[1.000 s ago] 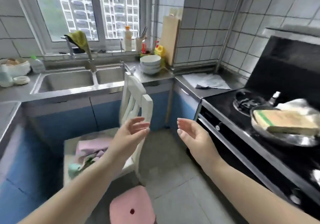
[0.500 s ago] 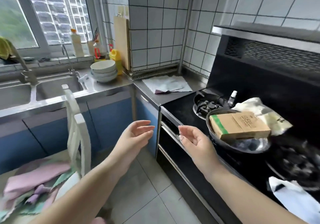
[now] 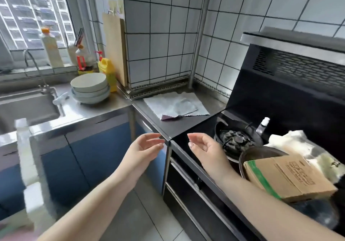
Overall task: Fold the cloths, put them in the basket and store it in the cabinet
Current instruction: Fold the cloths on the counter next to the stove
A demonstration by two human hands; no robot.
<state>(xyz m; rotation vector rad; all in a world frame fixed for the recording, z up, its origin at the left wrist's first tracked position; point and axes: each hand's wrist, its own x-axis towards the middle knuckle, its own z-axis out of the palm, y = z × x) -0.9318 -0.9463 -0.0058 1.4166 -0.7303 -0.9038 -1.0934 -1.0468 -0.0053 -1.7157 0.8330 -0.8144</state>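
Observation:
A white cloth [image 3: 175, 105] lies flat on the steel counter corner, with a pink cloth edge [image 3: 167, 117] peeking from under its near side. My left hand [image 3: 143, 148] and my right hand [image 3: 204, 149] hover empty in front of the counter's edge, palms facing each other, fingers spread, well short of the cloths. Blue cabinet doors [image 3: 84, 158] run below the counter on the left. No basket is in view.
A black stove [image 3: 237, 140] with a burner sits right of the cloths; a pan holding a cardboard box [image 3: 287, 177] and a plastic bag [image 3: 298, 147] lie further right. Stacked bowls [image 3: 89, 87], bottles and a cutting board [image 3: 114, 48] stand by the sink [image 3: 28, 110]. A white chair back [image 3: 28, 158] is at left.
The view has swung right and closer to the counter corner; the chair with its pile of cloths has slid out at lower left. Both hands stay empty and open.

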